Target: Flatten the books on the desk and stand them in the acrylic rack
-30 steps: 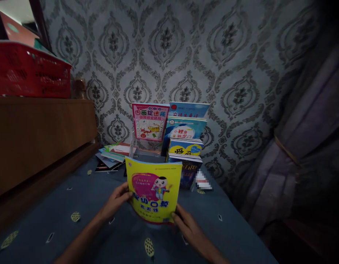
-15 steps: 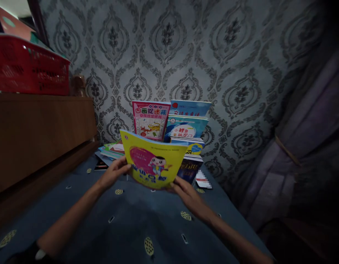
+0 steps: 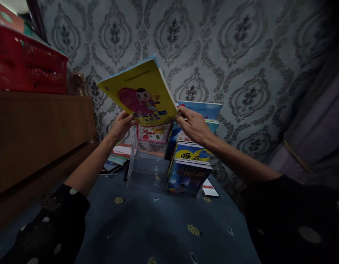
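A yellow picture book (image 3: 142,93) with a cartoon child on its cover is held up, tilted, between both hands. My left hand (image 3: 121,126) grips its lower left edge. My right hand (image 3: 193,124) pinches its lower right corner. Below it stands a clear stepped rack (image 3: 147,165); a pink book (image 3: 154,132) sits at the rack's back left, partly hidden by the yellow one. On the rack's right side, books rise in tiers: a dark blue book (image 3: 187,178) in front, a yellow-and-blue book (image 3: 193,151) behind it, and light blue books (image 3: 199,108) at the back.
Left of the rack lies a loose pile of books (image 3: 117,157). A wooden cabinet (image 3: 43,128) carrying a red basket (image 3: 29,62) borders the left side. Patterned wallpaper (image 3: 169,33) covers the wall behind. A tied curtain (image 3: 298,146) hangs at right.
Both hands have lifted the yellow book up and toward the wall, tilting it. The rack's lower left steps and most of the dark blue book have come into view.
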A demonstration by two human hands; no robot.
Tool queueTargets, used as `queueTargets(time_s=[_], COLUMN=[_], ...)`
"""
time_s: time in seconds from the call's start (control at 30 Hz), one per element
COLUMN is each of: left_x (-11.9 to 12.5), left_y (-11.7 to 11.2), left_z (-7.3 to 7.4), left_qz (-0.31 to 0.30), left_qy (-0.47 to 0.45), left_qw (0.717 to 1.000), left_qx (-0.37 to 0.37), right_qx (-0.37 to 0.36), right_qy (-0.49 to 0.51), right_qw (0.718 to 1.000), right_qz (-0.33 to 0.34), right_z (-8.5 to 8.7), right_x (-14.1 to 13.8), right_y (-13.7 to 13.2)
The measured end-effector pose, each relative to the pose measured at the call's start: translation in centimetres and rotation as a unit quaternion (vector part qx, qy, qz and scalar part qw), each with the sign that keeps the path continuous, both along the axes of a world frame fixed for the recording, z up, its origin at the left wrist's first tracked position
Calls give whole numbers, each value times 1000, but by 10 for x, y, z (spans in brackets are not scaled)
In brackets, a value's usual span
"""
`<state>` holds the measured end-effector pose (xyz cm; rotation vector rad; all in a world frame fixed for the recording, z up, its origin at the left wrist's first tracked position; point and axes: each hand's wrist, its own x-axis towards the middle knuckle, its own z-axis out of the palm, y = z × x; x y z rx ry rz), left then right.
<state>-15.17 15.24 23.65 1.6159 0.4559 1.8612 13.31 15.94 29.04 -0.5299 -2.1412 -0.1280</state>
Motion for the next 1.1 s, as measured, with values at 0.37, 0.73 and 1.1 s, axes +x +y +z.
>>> queueTargets(time_s=[0.37,0.73,1.1], left_x=[-25,-32,-43], left_y=[22,41,58], left_z=[-27,-29,-17], left_qz=[-13,-4,61], left_qy=[-20,-14,48], left_qw=[999,1000,995], left_qx=[-25,-20,-60], right_qx=[12,11,-84], right_qy=[-52,-52,-29], right_qw=[997,995,988], right_qz=[-46,-82,-128], right_z=[3,-5,-16], right_x=[-33,-40,-58], right_y=[25,32,66])
